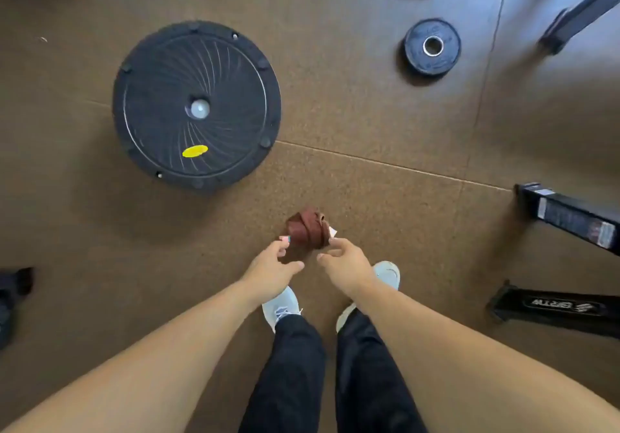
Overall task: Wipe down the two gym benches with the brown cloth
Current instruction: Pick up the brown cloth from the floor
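Above the brown floor point(369, 103), both hands pinch the bunched brown cloth point(308, 228): left hand point(273, 266) at its left edge; right hand point(345, 259) at its right.

Reaching forward and down with both bare forearms, converging toward the middle of the view. Pinching one side of the bunched brown cloth point(308, 229) with the left hand point(273, 266), fingertips curled, thumb pointing right. Pinching the other side with the right hand point(345, 259), fingers curled, knuckles up. Holding the two hands near each other, apart by a small gap. Standing with both legs in dark trousers and light shoes just below the hands.
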Available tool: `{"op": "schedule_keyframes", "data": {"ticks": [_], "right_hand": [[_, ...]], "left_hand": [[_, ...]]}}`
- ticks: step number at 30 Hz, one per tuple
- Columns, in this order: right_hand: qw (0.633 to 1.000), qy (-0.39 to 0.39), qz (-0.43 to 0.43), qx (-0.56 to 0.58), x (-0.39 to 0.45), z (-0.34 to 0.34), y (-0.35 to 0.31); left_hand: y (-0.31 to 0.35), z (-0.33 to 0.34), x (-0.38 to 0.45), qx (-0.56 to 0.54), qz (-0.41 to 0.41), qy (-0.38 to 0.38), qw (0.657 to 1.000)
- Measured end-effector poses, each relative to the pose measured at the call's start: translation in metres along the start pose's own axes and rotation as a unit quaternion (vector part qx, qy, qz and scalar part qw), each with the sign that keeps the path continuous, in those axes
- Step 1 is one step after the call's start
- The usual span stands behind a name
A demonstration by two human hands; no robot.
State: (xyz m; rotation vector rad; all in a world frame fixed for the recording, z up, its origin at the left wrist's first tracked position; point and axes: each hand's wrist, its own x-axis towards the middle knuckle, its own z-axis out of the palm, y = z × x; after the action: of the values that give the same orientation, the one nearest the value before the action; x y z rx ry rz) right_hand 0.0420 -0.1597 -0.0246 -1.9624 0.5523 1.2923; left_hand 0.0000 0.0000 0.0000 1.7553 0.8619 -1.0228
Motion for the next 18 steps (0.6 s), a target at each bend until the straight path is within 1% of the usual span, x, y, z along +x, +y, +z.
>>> {"op": "schedule_keyframes", "data": {"ticks": [2, 3, 5, 7, 11, 13, 16, 18], "right_hand": [[1.000, -0.010, -0.001, -0.012, 0.045, 0.017, 0.010], [1.000, 0.002, -0.003, -0.011, 0.066, 0.024, 0.016], [0.999, 0.033, 0.007, 0.008, 0.101, 0.037, 0.026], [0.998, 0.056, 0.025, 0.024, 0.121, 0.052, 0.037], [0.989, 0.136, 0.043, 0.027, 0.136, 0.073, 0.049], [0.989, 0.136, 0.048, 0.019, 0.144, 0.078, 0.052], [0.993, 0.112, 0.021, 0.001, 0.154, 0.083, 0.059], [0.992, 0.121, 0.004, -0.031, 0.154, 0.083, 0.064]], "left_hand": [[-0.018, 0.011, 0.039, -0.014, 0.001, -0.012, 1.000], [-0.027, 0.016, 0.055, -0.004, 0.006, -0.022, 1.000], [-0.045, 0.022, 0.083, 0.022, 0.010, -0.037, 0.999], [-0.062, 0.028, 0.101, 0.045, 0.009, -0.028, 0.999], [-0.086, 0.040, 0.112, 0.032, -0.004, -0.039, 0.999], [-0.095, 0.047, 0.110, 0.037, -0.013, -0.040, 0.998], [-0.102, 0.053, 0.113, 0.042, -0.040, -0.021, 0.998], [-0.101, 0.056, 0.113, 0.040, -0.040, -0.016, 0.998]]}}
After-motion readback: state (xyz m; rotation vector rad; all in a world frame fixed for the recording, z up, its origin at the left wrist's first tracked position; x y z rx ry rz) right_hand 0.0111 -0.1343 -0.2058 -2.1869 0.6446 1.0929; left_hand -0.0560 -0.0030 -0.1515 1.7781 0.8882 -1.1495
